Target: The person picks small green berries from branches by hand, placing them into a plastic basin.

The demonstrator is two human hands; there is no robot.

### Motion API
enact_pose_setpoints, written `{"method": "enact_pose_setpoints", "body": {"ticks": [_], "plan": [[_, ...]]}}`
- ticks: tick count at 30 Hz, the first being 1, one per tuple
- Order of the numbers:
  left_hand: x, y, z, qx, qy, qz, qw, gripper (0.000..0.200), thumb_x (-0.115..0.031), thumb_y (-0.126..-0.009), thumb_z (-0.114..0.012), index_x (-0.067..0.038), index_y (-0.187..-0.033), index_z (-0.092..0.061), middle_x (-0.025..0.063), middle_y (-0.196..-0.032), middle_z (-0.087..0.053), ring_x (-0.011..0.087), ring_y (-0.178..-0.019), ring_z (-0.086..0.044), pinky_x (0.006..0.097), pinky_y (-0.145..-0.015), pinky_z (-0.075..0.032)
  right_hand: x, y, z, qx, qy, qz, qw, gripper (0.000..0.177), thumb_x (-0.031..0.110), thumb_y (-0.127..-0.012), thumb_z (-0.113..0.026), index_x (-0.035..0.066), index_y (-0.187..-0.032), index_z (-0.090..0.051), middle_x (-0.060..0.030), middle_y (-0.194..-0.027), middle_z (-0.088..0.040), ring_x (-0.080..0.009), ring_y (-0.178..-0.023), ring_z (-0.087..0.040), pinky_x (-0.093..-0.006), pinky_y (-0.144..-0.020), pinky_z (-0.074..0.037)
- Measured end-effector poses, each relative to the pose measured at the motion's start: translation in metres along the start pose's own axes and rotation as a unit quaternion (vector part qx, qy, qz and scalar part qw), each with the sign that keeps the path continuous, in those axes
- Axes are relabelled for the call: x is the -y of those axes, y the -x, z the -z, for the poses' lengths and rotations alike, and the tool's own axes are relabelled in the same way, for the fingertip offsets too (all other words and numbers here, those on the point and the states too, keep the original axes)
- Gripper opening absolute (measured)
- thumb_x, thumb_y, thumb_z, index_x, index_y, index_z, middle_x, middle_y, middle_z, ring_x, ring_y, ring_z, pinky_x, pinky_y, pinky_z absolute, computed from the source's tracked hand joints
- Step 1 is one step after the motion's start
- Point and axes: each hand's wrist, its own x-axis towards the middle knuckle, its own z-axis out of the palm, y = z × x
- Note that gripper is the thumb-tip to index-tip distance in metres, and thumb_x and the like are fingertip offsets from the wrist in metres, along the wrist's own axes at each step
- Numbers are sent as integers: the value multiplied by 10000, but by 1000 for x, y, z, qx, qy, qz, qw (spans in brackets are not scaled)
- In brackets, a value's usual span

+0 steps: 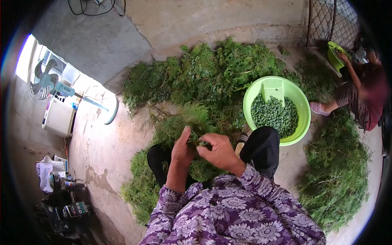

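While on sprig (201, 143), hands (182, 150) (219, 152) near basin (259, 88).

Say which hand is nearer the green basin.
Right. Both hands pinch a sprig; the right hand is just below-left of the green basin, the left hand farther left.

Our left hand (182, 150) and right hand (218, 152) close over a green sprig (203, 143). The fingers cover most of it, so we cannot tell its shape. Our knee (265, 145) hides the near rim of the green basin (302, 105), and the round green bits (273, 116) in it are too small for us to name. The person (363, 96) at the right edge is blurred and partly lost in the lens's dark border. The clutter (61, 196) in the lower left corner is too dark to make out. The picture's top edge cuts off the cable (96, 7).
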Motion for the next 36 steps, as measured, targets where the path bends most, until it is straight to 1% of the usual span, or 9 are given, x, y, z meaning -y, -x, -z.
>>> {"method": "enact_pose_setpoints", "body": {"ticks": [4,7,9,12,22,26,29,31,36], "plan": [[4,-5,-6,-106,-44,-14,993,197,-168,-815,-579,-42,-963,-545,73,-889,-582,211,-782,-562,352,-679,-470,-15,13,-14,60,72,15,996,248,152,-732,-626,-32,-892,-580,-98,-759,-601,-163,-666,-587,-280,-574,-455],[8,-4,0,-134,-42,-21,990,165,-142,-806,-576,-23,-919,-556,72,-831,-581,215,-728,-564,346,-631,-474,-20,19,-15,106,-152,-188,965,236,205,-794,-591,-2,-908,-579,-52,-724,-584,-128,-589,-576,-252,-502,-441],[10,-5,1,-154,-50,-36,986,165,-136,-802,-577,-18,-916,-556,74,-833,-580,215,-730,-562,346,-635,-472,-16,16,-11,127,-326,-351,868,218,241,-842,-546,40,-925,-560,-7,-720,-559,-90,-528,-546,-211,-448,-406],[10,-2,-9,-191,-72,-65,977,173,-126,-794,-578,-8,-919,-557,78,-841,-579,216,-733,-561,347,-644,-470,-13,14,-10,98,-399,-420,809,179,234,-849,-542,68,-917,-546,7,-702,-537,-91,-535,-539,-215,-439,-395],[14,-2,-10,-215,-113,-108,964,288,-159,-795,-586,23,-1015,-544,96,-951,-565,221,-787,-546,357,-659,-452,-18,13,-10,115,-408,-429,798,225,230,-815,-563,52,-950,-534,-27,-837,-532,-122,-593,-559,-262,-476,-451],[11,0,-17,-273,-135,-112,946,368,-202,-797,-604,16,-1080,-514,91,-992,-555,221,-824,-548,347,-693,-452,-15,11,-14,68,-377,-468,796,86,107,-784,-535,55,-852,-537,-24,-676,-511,-120,-499,-496,-254,-415,-383],[10,-5,-9,-350,-254,-105,895,444,-272,-818,-571,20,-1138,-475,117,-1072,-536,253,-854,-547,366,-720,-447,-17,9,-14,85,-366,-481,792,82,110,-791,-521,36,-820,-537,-29,-673,-485,-111,-480,-448,-254,-407,-388],[8,-11,0,-344,-515,-101,779,489,-330,-833,-531,25,-1162,-461,138,-1139,-510,269,-913,-543,383,-767,-443,-15,8,-13,96,-380,-486,781,109,125,-806,-510,20,-815,-536,-30,-685,-463,-105,-478,-419,-252,-414,-401],[-42,-20,15,-264,-127,-153,944,397,-247,-896,-398,8,-1200,-393,165,-1076,-516,325,-907,-542,469,-756,-461,4,36,-2,212,-503,-528,650,119,75,-804,-483,-26,-790,-544,-56,-598,-460,-86,-414,-378,-207,-345,-298]]}}
